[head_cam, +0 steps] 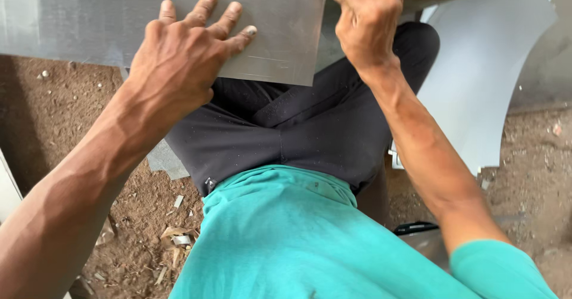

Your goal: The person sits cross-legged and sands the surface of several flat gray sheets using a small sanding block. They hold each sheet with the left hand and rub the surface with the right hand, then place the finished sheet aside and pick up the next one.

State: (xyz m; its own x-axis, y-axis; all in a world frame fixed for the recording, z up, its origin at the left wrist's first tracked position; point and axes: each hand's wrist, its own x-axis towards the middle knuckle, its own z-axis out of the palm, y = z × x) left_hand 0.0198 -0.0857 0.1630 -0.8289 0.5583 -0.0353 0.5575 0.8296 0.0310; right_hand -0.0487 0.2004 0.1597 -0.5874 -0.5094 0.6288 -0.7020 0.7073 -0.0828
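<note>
We look straight down and the biggest thing in view is the flat grey sheet of metal (119, 13), running across the top from the left edge to just past the middle. It is dull and brushed, with faint scratched lines near its lower right corner, and it lies over the person's lap, its bottom edge crossing the black trousers (298, 126).

Off to the right we see a curved, pale grey cut piece of sheet metal (476, 78) standing on the brown dirt floor (59, 114), well apart from the left hand.

Now the hands. The left hand (185, 55) is spread wide, palm down, all the fingers flat and fanned out on the grey sheet near its lower edge, the fingertips pointing up and to the right. It grips nothing; it simply presses on the surface.

The right hand (366, 19) is closed into a tight fist right at the sheet's upper right corner, knuckles toward us. Something is clamped inside it, but we cannot tell what, since the fingers hide it. The sheet's right edge runs just beside this fist.

Smallest of all, pale scraps and shavings (179, 236) lie scattered on the dirt at lower left, beside the turquoise shirt (310, 245).
</note>
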